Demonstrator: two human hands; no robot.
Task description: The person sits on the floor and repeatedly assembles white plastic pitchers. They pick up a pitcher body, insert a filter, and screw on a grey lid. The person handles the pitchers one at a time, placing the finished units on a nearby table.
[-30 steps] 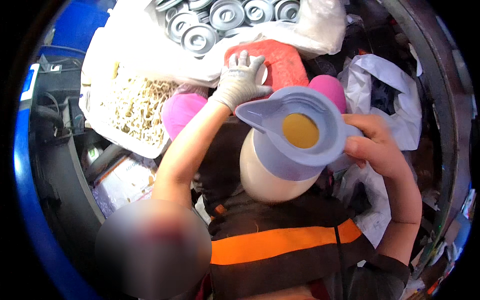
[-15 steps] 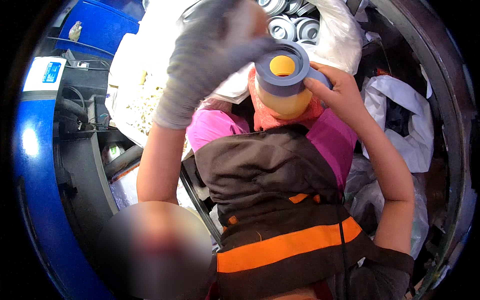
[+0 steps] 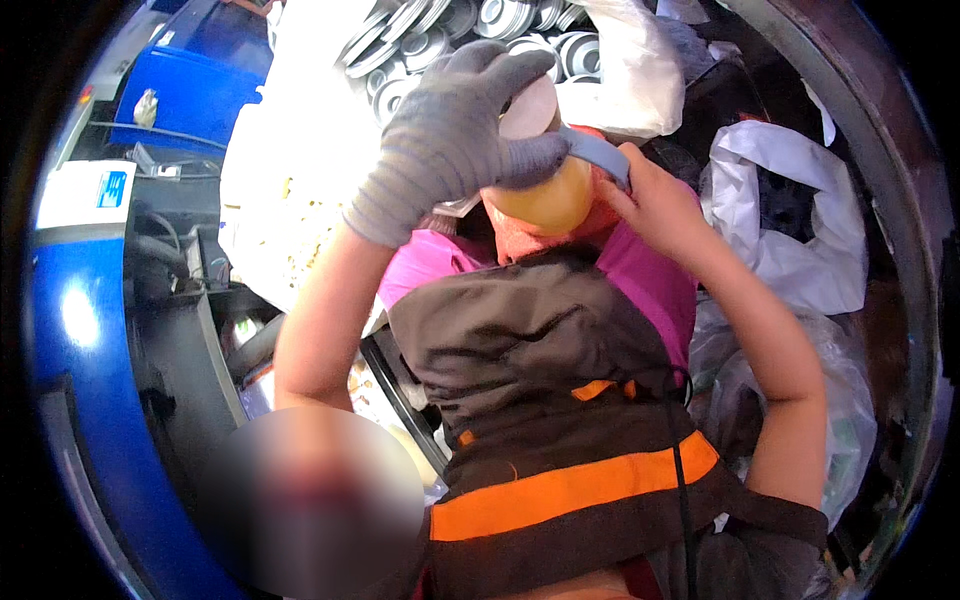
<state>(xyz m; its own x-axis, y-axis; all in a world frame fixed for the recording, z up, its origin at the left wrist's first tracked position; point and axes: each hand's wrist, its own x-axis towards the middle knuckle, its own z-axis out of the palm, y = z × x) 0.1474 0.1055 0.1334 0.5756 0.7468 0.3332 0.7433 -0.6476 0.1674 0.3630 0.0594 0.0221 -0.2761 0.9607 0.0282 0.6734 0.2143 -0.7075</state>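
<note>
My left hand (image 3: 440, 140), in a grey knit glove, is closed around a pale round lid-like disc (image 3: 532, 108) at the top of a yellow jug (image 3: 555, 203). Its fingers hide most of the jug's rim, so whether the disc is seated there cannot be made out. My bare right hand (image 3: 660, 205) grips the jug's grey handle (image 3: 600, 155) on the right side. The jug is over my lap, against an orange-red cloth (image 3: 512, 242).
Several grey round lids (image 3: 425, 48) fill a white bag (image 3: 640, 90) ahead. A white sack (image 3: 250, 180) with pale scraps is at left, near a blue machine (image 3: 80, 340). On the right are another white bag (image 3: 835, 260) and a clear plastic bag (image 3: 835, 420).
My left hand, blurred earlier beyond the jug, has come over its top with the pale disc. The grey collar with its yellow centre is now covered. My right hand stays at the handle.
</note>
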